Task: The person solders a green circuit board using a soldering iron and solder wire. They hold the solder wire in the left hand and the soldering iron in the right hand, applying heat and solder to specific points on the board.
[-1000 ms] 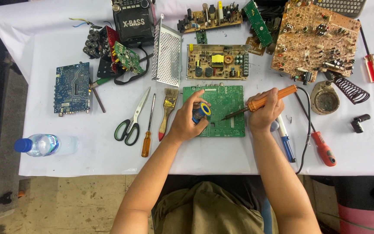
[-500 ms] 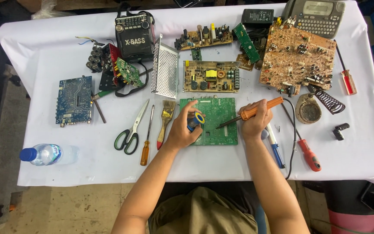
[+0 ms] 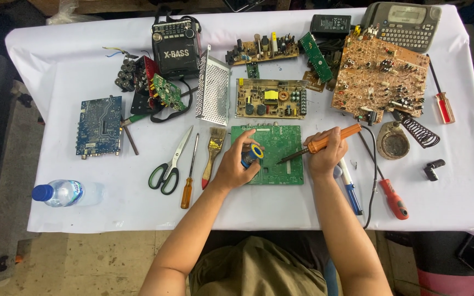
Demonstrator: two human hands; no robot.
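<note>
We hold a small blue and yellow spool [image 3: 252,155] in our left hand [image 3: 236,164], fingers curled shut around it, over the left edge of the green circuit board [image 3: 272,153] lying mid-counter [image 3: 303,208]. Our right hand [image 3: 325,153] grips the orange soldering iron [image 3: 325,143], fingers closed on its handle, tip resting on the board. A paintbrush [image 3: 212,153] lies just left.

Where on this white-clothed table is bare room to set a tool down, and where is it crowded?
Bare cloth lies along the near edge between the water bottle and the yellow-handled screwdriver, and at the right near corner past the red-handled screwdriver. The far half is crowded: radio, perforated metal cover and brown circuit board sit close together.
</note>
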